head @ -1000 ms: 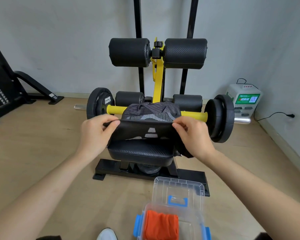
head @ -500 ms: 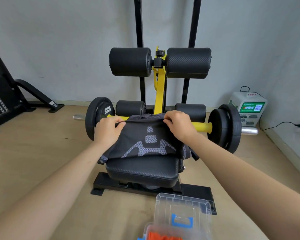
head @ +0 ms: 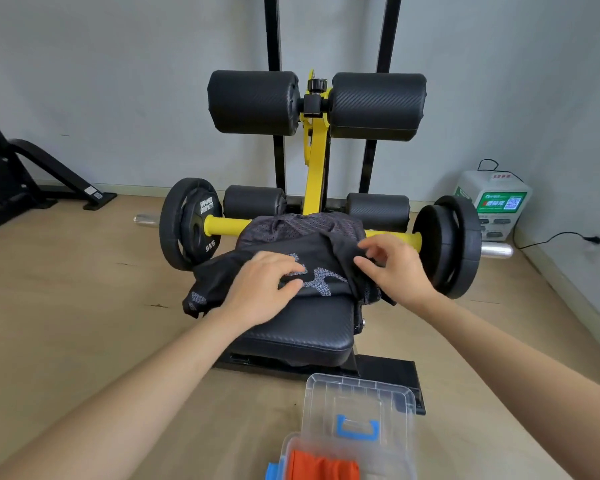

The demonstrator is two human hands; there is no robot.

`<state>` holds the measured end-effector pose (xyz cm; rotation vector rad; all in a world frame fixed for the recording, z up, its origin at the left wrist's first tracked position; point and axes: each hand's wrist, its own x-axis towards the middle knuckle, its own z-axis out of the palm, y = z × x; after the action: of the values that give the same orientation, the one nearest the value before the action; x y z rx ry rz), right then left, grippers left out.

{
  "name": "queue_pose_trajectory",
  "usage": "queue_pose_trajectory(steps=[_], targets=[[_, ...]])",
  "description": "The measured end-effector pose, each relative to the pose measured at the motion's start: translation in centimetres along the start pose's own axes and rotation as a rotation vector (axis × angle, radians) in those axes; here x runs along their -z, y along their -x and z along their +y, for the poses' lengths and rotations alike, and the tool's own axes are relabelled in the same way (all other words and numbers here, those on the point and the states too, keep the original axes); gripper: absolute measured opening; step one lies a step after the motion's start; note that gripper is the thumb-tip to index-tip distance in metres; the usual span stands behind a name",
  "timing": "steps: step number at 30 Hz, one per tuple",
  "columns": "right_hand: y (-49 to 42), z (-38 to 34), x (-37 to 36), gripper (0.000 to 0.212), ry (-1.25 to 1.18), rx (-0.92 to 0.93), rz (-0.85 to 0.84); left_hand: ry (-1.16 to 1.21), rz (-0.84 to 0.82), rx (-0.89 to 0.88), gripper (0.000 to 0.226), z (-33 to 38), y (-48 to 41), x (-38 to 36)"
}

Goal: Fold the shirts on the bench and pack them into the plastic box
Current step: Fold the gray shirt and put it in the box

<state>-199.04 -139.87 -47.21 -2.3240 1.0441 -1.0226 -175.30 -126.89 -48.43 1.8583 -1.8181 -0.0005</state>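
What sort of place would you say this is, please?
Most likely a small gym or home workout room: a padded bench with roller pads, a barbell with weight plates, and more black equipment nearby.

Even, soft indoor light, fairly bright; no hard shadows, source not visible. Wall (head: 118, 81) falls off slightly darker toward 10 and 2 o'clock corners. Faint sheen on bench pad (head: 302, 334) and bar end (head: 496, 251) at 3 o'clock. Wide-angle bend: uprights (head: 383, 36) lean outward, floor (head: 66, 306) line bows. Right hand (head: 395, 265) fingers smeared by motion; box (head: 357, 424) at 6 o'clock soft, blurred. Centre is sharp.
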Motion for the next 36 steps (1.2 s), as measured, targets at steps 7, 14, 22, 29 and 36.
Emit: queue_pose_trajectory(steps=[7,14,22,29,36], targets=[[5.2,0.9,-0.4,0.039,0.113,-0.149,0.000,-0.061,-0.083,0.020,0.052,1.9,1.1,-2.5],[5.0,0.1,-2.5,0.033,0.084,-0.160,0.037,-0.050,-0.016,0.054,0.059,2.1,2.2,-3.7],[3.7,4.5,1.6,0.003,-0.149,-0.469,0.149,-0.034,0.090,0.058,0.024,1.8,2.2,-3.9],[2.3,4.8,1.1,0.023,-0.659,-0.600,0.079,-0.029,0.127,0.054,0.017,1.9,2.7,-4.1],[-1.6,5.1,1.3,0.035,-0.604,-0.454,-0.044,0.003,0.150,0.048,0.022,1.7,2.8,-4.2]])
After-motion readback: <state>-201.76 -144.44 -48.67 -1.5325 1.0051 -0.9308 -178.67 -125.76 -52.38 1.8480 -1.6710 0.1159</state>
